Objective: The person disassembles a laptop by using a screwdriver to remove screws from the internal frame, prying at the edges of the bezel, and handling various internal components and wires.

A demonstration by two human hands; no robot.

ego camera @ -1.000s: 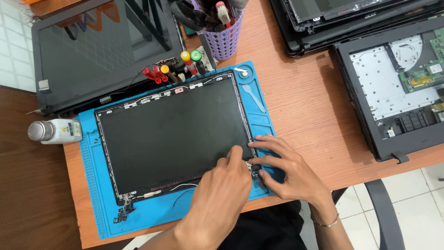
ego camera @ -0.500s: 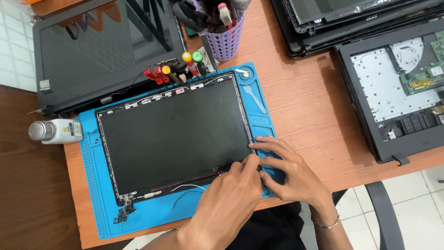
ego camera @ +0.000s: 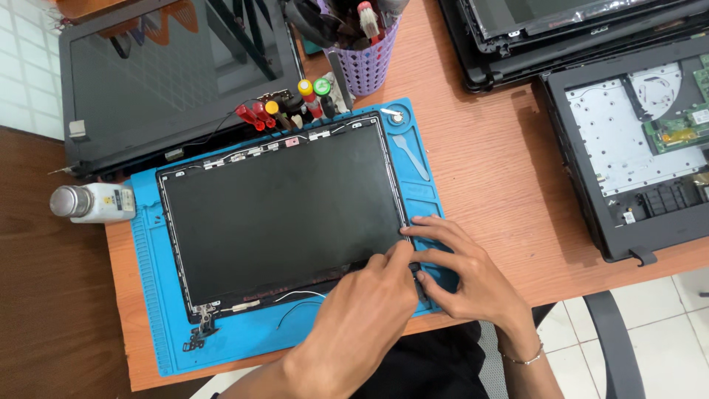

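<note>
Laptop screen panel (ego camera: 281, 210) lay flat on blue work mat (ego camera: 159, 325), on wooden desk (ego camera: 502, 170). Left hand (ego camera: 362, 318) and right hand (ego camera: 465, 277) met at panel's lower right corner. Fingers bunched, tips pressed on hinge there; pinch unclear. Purple tool cup (ego camera: 365, 63) sat behind mat.

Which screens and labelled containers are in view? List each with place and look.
Black rectangular laptop screen panel: flat on the blue mat, both hands at its near right corner.
Dark glossy laptop screen: far left, behind the mat.
White plastic bottle with metal cap: lying left of the mat, pale label.
</note>
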